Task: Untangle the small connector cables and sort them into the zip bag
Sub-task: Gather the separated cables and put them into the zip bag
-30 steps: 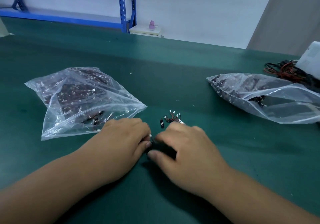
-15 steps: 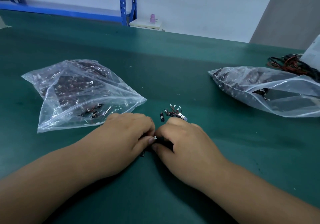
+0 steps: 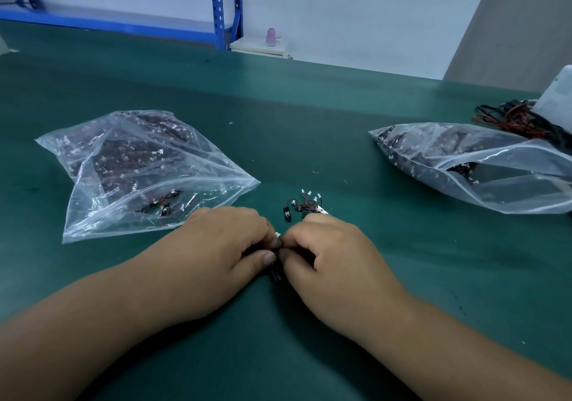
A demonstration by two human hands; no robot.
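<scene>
Left hand (image 3: 216, 252) and right hand (image 3: 328, 261), fingers (image 3: 263, 259) curled, both pinch a tiny black connector cable (image 3: 276, 236) with a white plug, low over the green counter (image 3: 309, 121). I'd tease it apart gently, no yanking; clear plastic zip bag (image 3: 148, 168) is just left.

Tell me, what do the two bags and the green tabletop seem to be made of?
The left bag and right bag look like thin clear plastic film, glossy: they crease, glint, and show the cables inside. The tabletop looks like a matte green mat, perhaps rubber; it gives no glare.
</scene>
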